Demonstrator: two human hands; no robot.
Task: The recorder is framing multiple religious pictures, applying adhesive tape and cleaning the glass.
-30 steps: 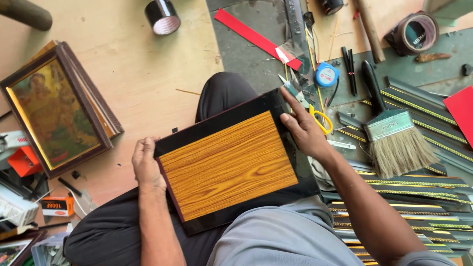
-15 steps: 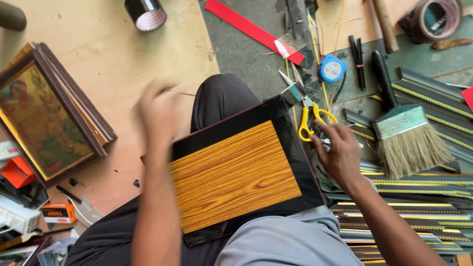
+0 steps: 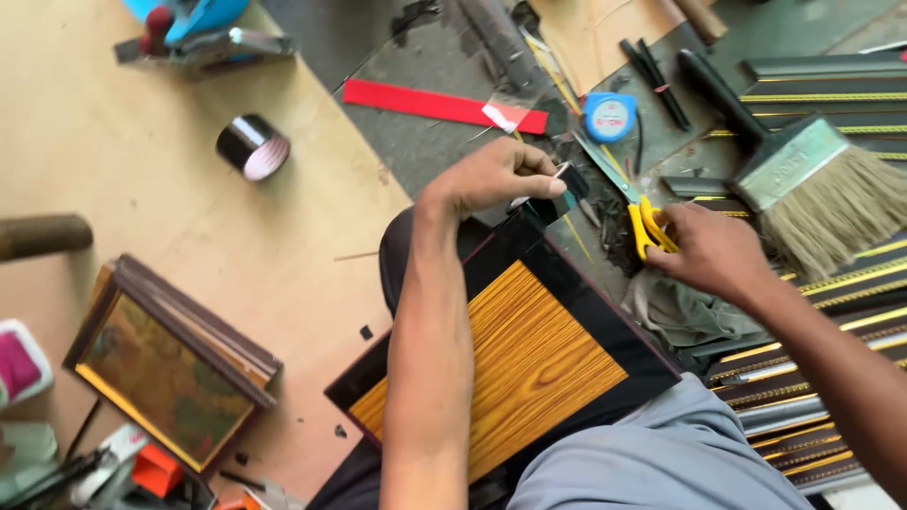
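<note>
Cluttered workbench — left hand (image 3: 491, 177) now fingers pinched on tape at frame (image 3: 529, 354) corner, right hand (image 3: 709, 250) gripping yellow scissors (image 3: 647, 225).

- One black-edged frame with a wood-grain orange backing board (image 3: 529, 364), on the person's lap.
- One pair of yellow-handled scissors (image 3: 642, 219), just right of that frame's top corner.
- One round blue tape measure (image 3: 609, 116), above the scissors.
- One flat red strip (image 3: 435, 104), up-left of the frame.
- One black tape roll (image 3: 251, 147), left of the strip.
- One wide bristle brush (image 3: 803, 184), right of the scissors.
- One gilt-framed picture stack (image 3: 170, 364), left of the frame.
</note>
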